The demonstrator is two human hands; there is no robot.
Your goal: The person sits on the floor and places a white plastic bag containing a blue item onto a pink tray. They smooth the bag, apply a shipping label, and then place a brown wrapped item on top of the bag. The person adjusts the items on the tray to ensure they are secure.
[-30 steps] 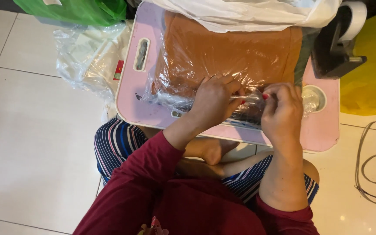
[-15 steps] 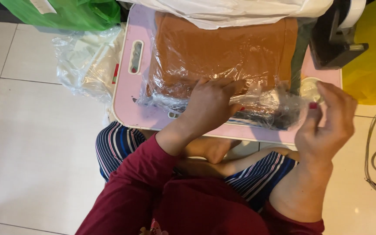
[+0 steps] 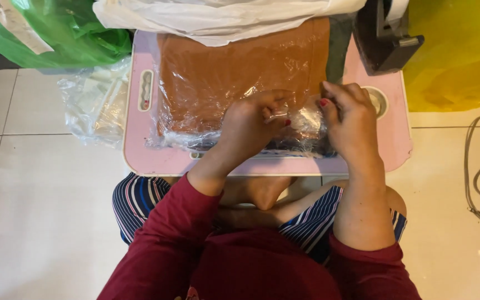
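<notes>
Our left hand and right hand both pinch the crinkled near edge of the clear plastic bag holding folded brown cloth on the pink lap table; it looks light, soft and slippery, best gripped at that edge.

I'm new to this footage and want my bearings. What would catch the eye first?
At centre, the left hand and right hand meet on the near edge of a clear plastic bag holding a flat brown fabric, which lies on a pink lap table. A green bag sits at the top left, and a dark tape dispenser at the top right.
</notes>
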